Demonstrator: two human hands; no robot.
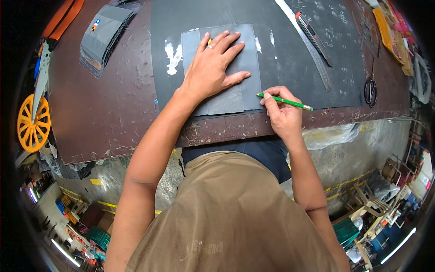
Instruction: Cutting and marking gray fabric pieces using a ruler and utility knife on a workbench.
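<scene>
Your left hand [212, 68] presses flat, fingers spread, on the grey fabric piece [226, 97] while your right hand [282, 113] pinches the green pencil [285, 102], tip leftward at the fabric's right edge.

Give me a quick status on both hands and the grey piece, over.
Left hand flat on grey fabric piece, pinning it to the black mat. Right hand grips green pencil, tip at the piece's right edge. Ruler lies apart, nothing obstructing.
</scene>
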